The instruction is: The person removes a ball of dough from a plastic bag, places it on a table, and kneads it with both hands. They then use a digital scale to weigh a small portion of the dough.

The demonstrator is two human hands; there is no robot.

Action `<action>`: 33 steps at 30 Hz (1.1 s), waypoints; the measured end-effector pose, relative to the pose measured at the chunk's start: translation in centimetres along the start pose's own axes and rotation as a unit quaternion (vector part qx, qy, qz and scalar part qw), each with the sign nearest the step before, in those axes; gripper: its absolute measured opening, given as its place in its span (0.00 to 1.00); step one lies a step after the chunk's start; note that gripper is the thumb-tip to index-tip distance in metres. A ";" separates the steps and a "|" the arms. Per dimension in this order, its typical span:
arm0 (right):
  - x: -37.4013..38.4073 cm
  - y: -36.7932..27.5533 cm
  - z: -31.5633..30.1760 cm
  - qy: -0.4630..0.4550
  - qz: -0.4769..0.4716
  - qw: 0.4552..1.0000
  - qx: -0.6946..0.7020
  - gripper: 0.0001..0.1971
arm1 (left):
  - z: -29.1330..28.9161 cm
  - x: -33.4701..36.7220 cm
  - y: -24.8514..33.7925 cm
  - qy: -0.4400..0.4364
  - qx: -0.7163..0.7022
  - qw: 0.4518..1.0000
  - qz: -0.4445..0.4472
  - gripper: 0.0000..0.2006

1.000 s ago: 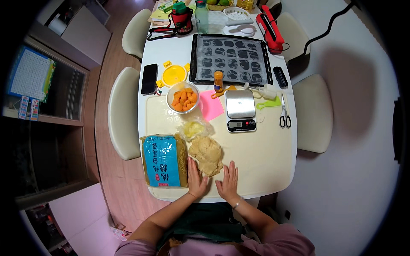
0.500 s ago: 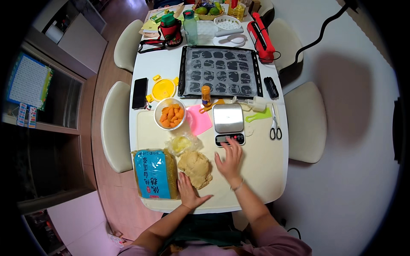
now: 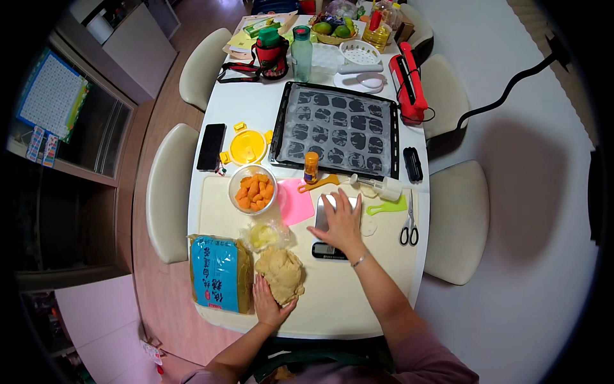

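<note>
My left hand (image 3: 270,306) lies with its fingers stretched along the lower left side of a lump of pale dough (image 3: 282,274). Over the steel plate of a kitchen scale (image 3: 325,217) spreads my right hand (image 3: 341,224), fingers apart and nothing held; whether it touches the plate I cannot tell. The hand hides much of the plate and the scale's right buttons. Left of the dough is a blue-labelled plastic package (image 3: 218,274). Behind the dough sits a clear plastic bag with something pale yellow (image 3: 263,235). A round tub (image 3: 234,203) holds several orange pieces.
A pink scraper (image 3: 297,203), an orange-capped bottle (image 3: 311,168), a green scraper (image 3: 387,206) and scissors (image 3: 409,230) lie around the scale. Farther back are a lined black baking tray (image 3: 281,121), a yellow lid (image 3: 248,148), a phone (image 3: 211,147) and a red appliance (image 3: 409,83).
My right hand has moved forward from the scale's buttons to over its plate. My left hand stays against the dough. The whole view has shifted and tilted slightly.
</note>
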State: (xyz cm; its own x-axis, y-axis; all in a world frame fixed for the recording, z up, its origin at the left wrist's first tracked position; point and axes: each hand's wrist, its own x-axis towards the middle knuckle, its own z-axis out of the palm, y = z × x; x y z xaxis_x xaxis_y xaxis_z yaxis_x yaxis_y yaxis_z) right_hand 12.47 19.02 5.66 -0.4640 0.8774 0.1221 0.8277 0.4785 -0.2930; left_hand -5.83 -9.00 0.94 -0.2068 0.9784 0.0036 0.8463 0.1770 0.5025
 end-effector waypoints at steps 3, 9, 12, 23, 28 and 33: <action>-1.6 -0.4 0.6 0.015 -0.012 1.000 0.010 0.45 | 0.0 -0.2 0.3 0.000 -0.001 1.000 0.012 0.58; -2.6 -1.0 1.1 0.054 -0.020 0.998 -0.009 0.42 | -0.8 -0.3 0.2 -0.021 -0.011 0.999 0.029 0.55; -3.8 -0.9 2.0 0.080 -0.029 0.996 -0.007 0.42 | -0.4 -0.9 0.1 0.000 -0.014 0.999 0.053 0.54; -6.4 1.8 -0.6 0.347 -0.079 0.930 0.089 0.12 | 0.6 -0.5 -1.3 0.090 -0.073 0.986 0.120 0.51; -14.7 6.1 -0.2 0.396 -0.037 0.916 0.051 0.12 | 1.9 -1.1 -3.4 0.150 -0.122 0.968 0.157 0.53; -19.6 5.9 3.2 0.373 0.049 0.921 0.105 0.13 | 2.4 -1.1 -3.4 0.151 -0.121 0.965 0.179 0.55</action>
State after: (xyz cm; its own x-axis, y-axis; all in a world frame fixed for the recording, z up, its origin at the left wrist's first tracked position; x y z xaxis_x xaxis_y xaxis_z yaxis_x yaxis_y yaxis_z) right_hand 25.42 4.49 -1.53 0.0206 0.7343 0.6785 0.7383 0.4465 -0.5055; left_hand -7.33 -10.38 -2.90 -0.0870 0.8896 0.4485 0.7586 -0.2326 0.6086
